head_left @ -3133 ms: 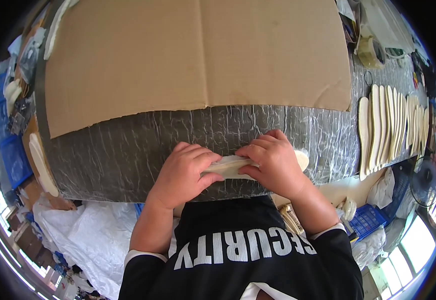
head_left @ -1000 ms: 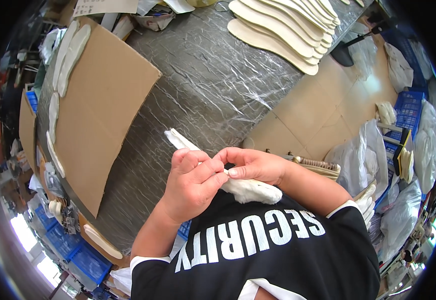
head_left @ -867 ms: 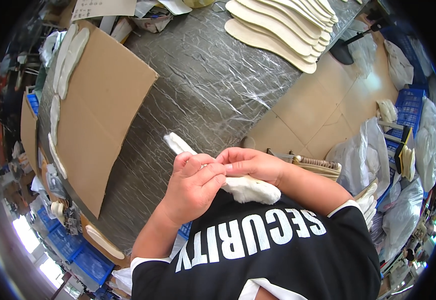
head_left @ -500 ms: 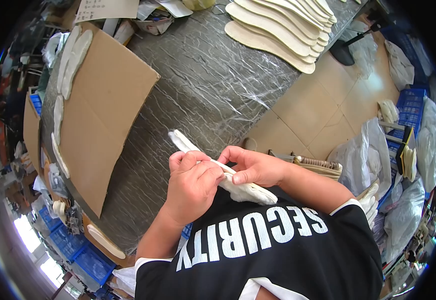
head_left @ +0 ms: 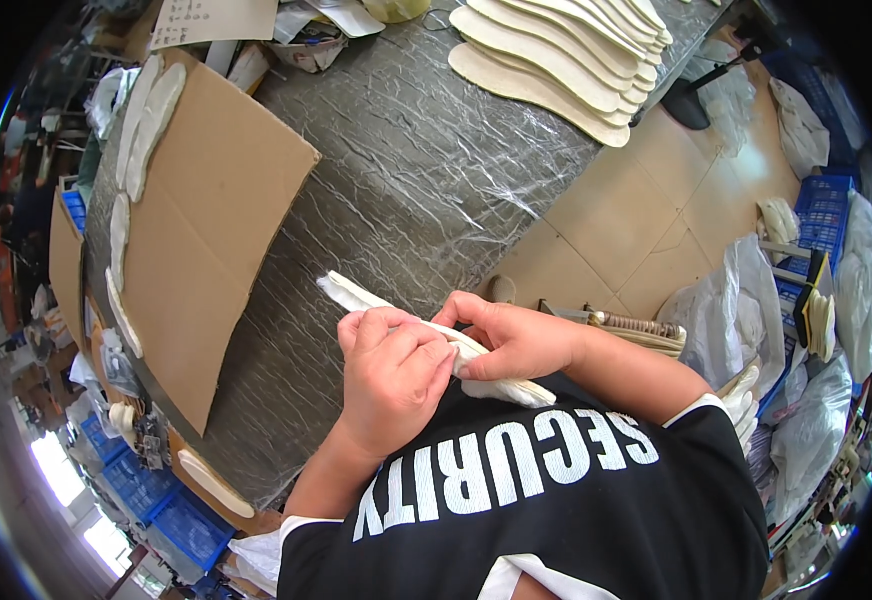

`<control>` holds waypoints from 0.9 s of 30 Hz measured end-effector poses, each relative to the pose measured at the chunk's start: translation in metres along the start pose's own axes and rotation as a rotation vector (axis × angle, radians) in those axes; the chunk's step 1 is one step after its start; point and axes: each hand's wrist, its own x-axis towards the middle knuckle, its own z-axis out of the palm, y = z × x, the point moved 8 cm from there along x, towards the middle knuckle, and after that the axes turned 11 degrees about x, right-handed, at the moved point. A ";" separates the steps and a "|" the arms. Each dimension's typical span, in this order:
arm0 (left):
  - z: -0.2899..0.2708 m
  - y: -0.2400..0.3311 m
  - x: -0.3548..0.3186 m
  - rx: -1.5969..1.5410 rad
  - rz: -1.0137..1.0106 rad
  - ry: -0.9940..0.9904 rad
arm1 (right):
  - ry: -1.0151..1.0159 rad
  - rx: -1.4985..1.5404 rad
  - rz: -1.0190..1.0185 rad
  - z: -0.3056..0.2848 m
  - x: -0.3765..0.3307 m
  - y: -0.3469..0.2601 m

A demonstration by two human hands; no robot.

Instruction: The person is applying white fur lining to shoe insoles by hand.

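Grey table (head_left: 386, 180) | insole (head_left: 467, 346): likely light, soft | your left hand (head_left: 393, 375), right hand (head_left: 516, 340) pinch mid-length, contact partly hidden | hold by edges

The flat, dark-grey, plastic-covered bench (head_left: 406, 190) looks glossy, the rectangular brown cardboard sheet (head_left: 211, 220) on it matt, the long white fabric strip (head_left: 360, 296) near the bench fuzzy.

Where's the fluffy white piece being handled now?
In the head view, the fluffy white piece is held in the left hand and right hand, just below centre, slanting from upper left, over the tabletop, to lower right, by the black shirt.
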 end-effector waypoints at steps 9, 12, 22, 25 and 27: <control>-0.006 -0.035 -0.013 -0.187 -0.159 0.060 | -0.035 0.002 0.079 0.001 -0.011 -0.004; -0.005 -0.037 -0.008 -0.166 -0.126 0.032 | -0.061 0.054 0.083 0.001 -0.006 -0.006; 0.003 -0.024 0.001 -0.116 0.005 -0.107 | -0.049 0.115 0.098 0.003 -0.009 -0.007; 0.003 -0.024 0.002 -0.116 0.026 -0.124 | -0.067 0.122 0.123 0.004 -0.010 -0.006; 0.002 -0.023 0.003 -0.141 0.021 -0.147 | -0.068 0.188 0.127 0.004 -0.010 -0.004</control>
